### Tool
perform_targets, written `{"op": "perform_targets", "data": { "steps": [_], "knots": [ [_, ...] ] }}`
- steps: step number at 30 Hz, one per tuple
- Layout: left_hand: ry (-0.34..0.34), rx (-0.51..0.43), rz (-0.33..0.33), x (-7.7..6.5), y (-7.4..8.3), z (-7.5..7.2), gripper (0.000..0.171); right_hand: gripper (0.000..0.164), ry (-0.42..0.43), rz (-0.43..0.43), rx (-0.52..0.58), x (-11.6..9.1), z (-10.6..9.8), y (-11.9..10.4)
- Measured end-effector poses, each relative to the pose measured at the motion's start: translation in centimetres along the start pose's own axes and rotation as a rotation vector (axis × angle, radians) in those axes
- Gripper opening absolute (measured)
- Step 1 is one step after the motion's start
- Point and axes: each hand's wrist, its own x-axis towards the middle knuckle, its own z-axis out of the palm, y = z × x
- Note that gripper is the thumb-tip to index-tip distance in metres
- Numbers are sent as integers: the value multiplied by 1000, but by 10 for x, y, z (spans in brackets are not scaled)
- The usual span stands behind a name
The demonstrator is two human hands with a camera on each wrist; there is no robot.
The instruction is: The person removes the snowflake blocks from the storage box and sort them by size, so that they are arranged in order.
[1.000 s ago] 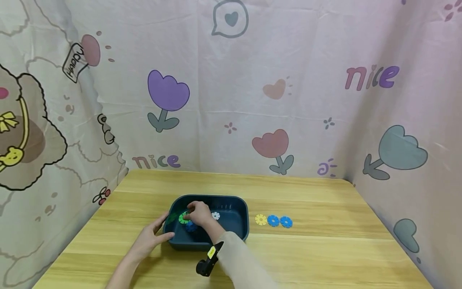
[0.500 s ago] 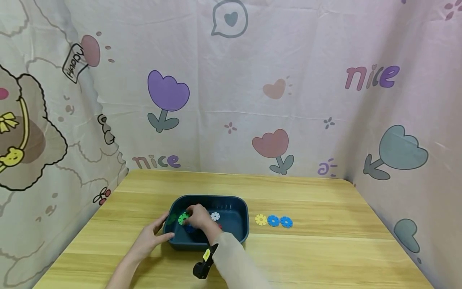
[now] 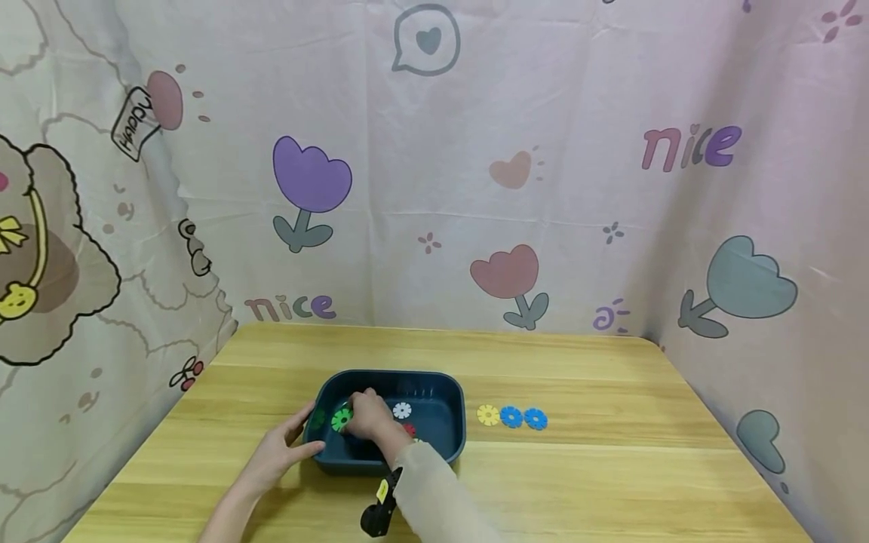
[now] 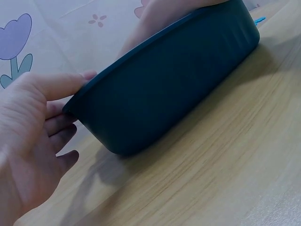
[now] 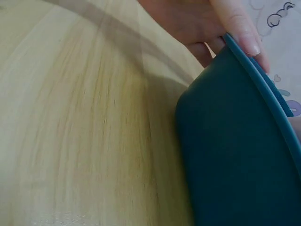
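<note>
In the head view, a dark teal plastic basin stands on the table with several notched toy discs inside. My left hand holds its left end; in the left wrist view the thumb lies over the rim and the fingers sit beneath it. My right hand reaches down into the basin with bent fingers, right beside a green disc. A white disc and a red disc lie right of that hand. Its fingertips are hidden, and I cannot tell whether they pinch a disc.
On the table, right of the basin, a yellow disc and two blue discs form a row. A black wrist camera hangs under the right wrist near the basin's front. A printed curtain rises behind the table.
My right hand has shifted slightly toward the basin's front and lower, covering the blue disc that showed before. The red disc has come into sight. The left hand keeps its hold.
</note>
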Motion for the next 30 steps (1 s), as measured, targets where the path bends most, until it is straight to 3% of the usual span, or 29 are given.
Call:
{"op": "perform_targets", "data": {
  "steps": [6,14,20,26,30],
  "knots": [
    [-3,5,16,1,0,2,71,26,45,6,111,1,-1,5],
    [-18,-7,22,1,0,3,70,10,97,-48,237,-1,-9,13],
    [-16,-7,32,0,-1,3,69,8,110,-35,376,-3,-22,19],
    [-4,12,30,-1,-2,0,70,9,103,11,596,-4,-40,24],
    [6,27,44,-1,-2,-1,70,9,108,14,651,-8,-56,29]
  ]
}}
